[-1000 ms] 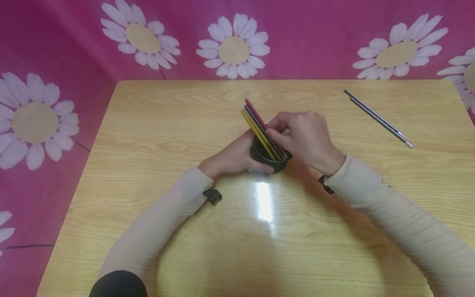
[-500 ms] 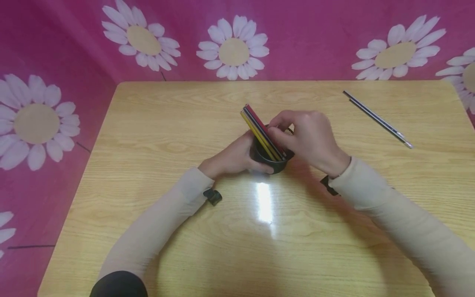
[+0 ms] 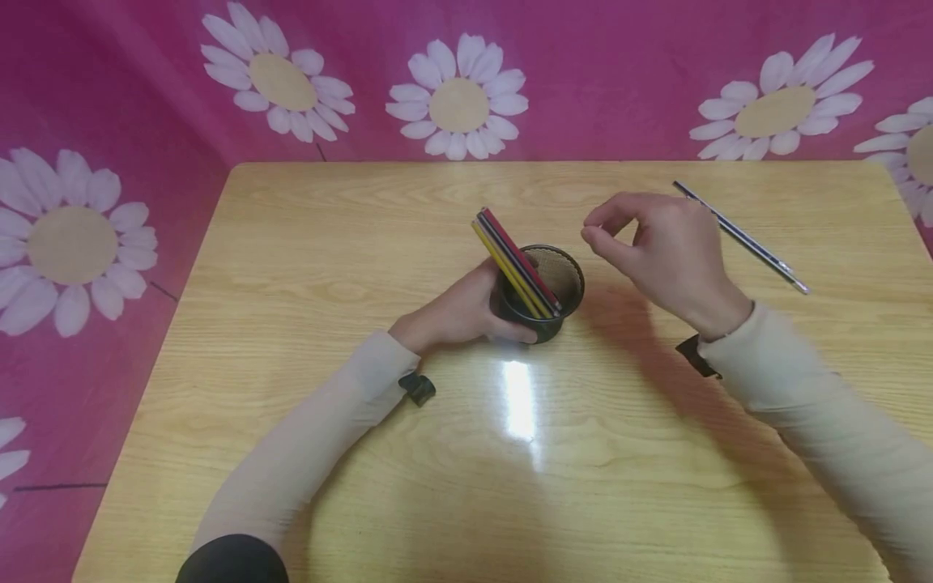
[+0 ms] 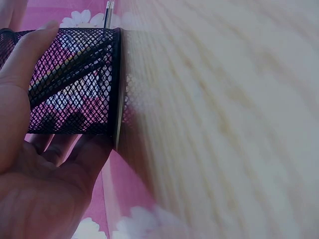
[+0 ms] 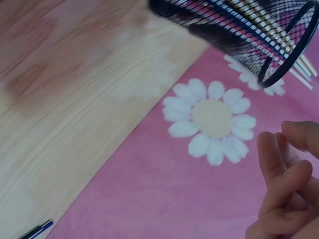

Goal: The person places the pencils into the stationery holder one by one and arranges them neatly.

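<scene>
A black mesh pencil cup stands on the table, with my left hand gripping its side. In the left wrist view, thumb and fingers wrap around the mesh cup. Several pencils, red, dark and yellow, lean in the cup toward the far left. To the right of the cup, my right hand hovers over the table, holding nothing, its fingers loosely bent. The right wrist view has those fingers apart from the cup. Two dark striped pencils lie just beyond the right hand.
The wooden table has its back edge against a pink cloth printed with white daisies. A bright light reflection shows on the tabletop in front of the cup.
My right hand has let go of the pencils in the cup and moved right, toward the two pencils on the table. The pencils in the cup settled slightly lower. My left hand stayed put.
</scene>
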The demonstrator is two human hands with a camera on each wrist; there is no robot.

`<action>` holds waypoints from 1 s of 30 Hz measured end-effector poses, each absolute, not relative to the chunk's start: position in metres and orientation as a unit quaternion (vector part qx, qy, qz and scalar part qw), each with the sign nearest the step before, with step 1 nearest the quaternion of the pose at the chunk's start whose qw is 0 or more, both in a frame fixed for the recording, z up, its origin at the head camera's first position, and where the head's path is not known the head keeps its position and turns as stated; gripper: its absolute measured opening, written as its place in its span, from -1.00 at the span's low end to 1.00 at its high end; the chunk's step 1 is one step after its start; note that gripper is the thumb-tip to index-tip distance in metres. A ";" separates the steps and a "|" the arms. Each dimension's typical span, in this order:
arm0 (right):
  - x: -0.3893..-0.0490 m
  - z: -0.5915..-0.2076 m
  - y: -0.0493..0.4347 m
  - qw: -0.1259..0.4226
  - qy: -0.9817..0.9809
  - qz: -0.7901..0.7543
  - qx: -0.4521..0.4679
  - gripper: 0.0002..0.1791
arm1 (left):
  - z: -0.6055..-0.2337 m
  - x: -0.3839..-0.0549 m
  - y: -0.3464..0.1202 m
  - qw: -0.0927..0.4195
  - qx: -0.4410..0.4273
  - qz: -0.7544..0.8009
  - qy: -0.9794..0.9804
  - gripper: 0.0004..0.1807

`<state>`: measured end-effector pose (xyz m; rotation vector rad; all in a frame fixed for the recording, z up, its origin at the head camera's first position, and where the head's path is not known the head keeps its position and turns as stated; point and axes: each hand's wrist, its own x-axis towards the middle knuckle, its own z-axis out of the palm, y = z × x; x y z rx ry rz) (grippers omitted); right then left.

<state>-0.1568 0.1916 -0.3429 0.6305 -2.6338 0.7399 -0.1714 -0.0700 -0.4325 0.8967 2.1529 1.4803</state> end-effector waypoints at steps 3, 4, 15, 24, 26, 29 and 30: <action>-0.158 -0.344 0.202 0.169 -0.928 0.252 0.217 -0.95 | -0.432 -0.171 -0.070 0.190 0.315 0.525 0.767 0.04; -0.159 -0.344 0.205 0.169 -0.929 0.249 0.215 -0.95 | -0.433 -0.171 -0.070 0.191 0.315 0.526 0.767 0.05; -0.164 -0.356 0.245 0.152 -0.950 0.212 0.170 -0.92 | -0.434 -0.171 -0.070 0.194 0.320 0.541 0.753 0.03; -0.172 -0.369 0.277 0.133 -0.961 0.205 0.132 -0.86 | -0.432 -0.169 -0.070 0.196 0.313 0.544 0.754 0.04; -0.174 -0.371 0.284 0.130 -0.962 0.204 0.125 -0.85 | -0.432 -0.169 -0.070 0.197 0.312 0.543 0.755 0.04; -0.177 -0.373 0.293 0.123 -0.965 0.202 0.113 -0.83 | -0.432 -0.169 -0.070 0.197 0.312 0.541 0.756 0.05; -0.177 -0.374 0.296 0.120 -0.965 0.203 0.111 -0.83 | -0.432 -0.170 -0.069 0.197 0.312 0.541 0.756 0.05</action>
